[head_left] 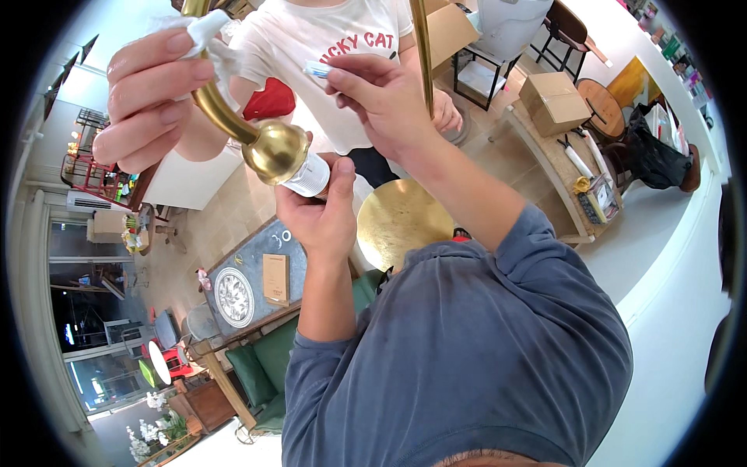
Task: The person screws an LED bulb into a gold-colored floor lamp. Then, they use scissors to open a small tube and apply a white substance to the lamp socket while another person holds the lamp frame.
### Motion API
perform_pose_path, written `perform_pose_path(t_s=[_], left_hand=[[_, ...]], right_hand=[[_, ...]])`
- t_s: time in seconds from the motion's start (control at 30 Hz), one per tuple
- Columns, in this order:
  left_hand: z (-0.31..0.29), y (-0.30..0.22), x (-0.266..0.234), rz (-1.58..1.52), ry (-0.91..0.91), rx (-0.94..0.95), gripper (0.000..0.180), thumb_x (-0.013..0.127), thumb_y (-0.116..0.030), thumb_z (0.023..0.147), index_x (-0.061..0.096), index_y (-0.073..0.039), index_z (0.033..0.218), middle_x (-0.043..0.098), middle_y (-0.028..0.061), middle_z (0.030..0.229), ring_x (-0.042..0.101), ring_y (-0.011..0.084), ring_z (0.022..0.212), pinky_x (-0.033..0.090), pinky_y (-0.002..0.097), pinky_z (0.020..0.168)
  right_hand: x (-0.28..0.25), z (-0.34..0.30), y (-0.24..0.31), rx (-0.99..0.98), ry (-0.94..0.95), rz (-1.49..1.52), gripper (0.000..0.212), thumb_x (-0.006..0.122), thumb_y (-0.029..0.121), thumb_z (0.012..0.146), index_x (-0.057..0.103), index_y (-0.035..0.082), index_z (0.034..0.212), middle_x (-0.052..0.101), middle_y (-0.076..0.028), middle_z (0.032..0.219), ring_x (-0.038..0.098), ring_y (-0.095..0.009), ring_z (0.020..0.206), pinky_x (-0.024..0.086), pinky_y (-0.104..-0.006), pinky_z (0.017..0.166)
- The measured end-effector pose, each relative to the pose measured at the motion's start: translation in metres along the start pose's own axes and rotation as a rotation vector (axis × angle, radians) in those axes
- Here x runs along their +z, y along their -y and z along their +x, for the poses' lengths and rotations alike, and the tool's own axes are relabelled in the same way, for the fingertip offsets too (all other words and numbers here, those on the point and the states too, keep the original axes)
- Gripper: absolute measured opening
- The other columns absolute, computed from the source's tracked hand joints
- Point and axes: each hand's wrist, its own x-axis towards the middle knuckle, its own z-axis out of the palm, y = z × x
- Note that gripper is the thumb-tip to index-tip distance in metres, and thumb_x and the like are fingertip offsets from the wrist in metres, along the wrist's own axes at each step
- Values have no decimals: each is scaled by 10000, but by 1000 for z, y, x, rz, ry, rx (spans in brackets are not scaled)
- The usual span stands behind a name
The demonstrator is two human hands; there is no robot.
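Observation:
A curved brass lamp arm (pixel 216 103) with a round brass ball end (pixel 276 150) hangs in front of me. Out of the ball comes a white threaded lamp socket (pixel 310 176), and my left hand (pixel 323 208) is closed round its lower end. Higher up, my right hand (pixel 389 105) pinches a small blue-and-white piece (pixel 317 69), too small to name. A co-worker's hand (pixel 156 93) grips the lamp arm with a white tissue (pixel 208 37). Their other hand (pixel 446 113) is beside an upright brass pole (pixel 424 54).
Below my arms is a round brass disc (pixel 397 222). A dark table (pixel 257 253) with a brown box (pixel 275 278) stands lower left, by a green seat (pixel 264 366). On the right, a wooden table (pixel 537 148) bears a cardboard box (pixel 554 101) and tools. The co-worker stands opposite.

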Motion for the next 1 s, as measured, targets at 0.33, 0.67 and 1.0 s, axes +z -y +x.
perform_pose_path(t_s=[0.33,0.67,1.0], left_hand=[[0,1,-2,52,-62,17,554,739,39,827,481,45,1317,634,56,886,586,79,733,477,200,646],[-2,-2,6,60,-101,-9,545,750,45,814,499,42,1298,642,64,912,585,69,753,466,193,657],[3,1,6,58,-73,-28,537,780,-3,816,504,48,1273,658,78,889,589,83,744,469,208,660]], right_hand=[[-1,37,-16,281,104,436,224,652,56,942,658,-22,1152,698,-132,1074,660,-158,927,535,-264,827],[-9,41,-21,349,95,520,165,639,71,954,675,-14,1091,715,-141,1034,669,-155,863,550,-282,815],[-15,38,-11,320,185,531,188,629,139,977,674,47,1135,693,-107,1094,637,-148,917,519,-273,812]])
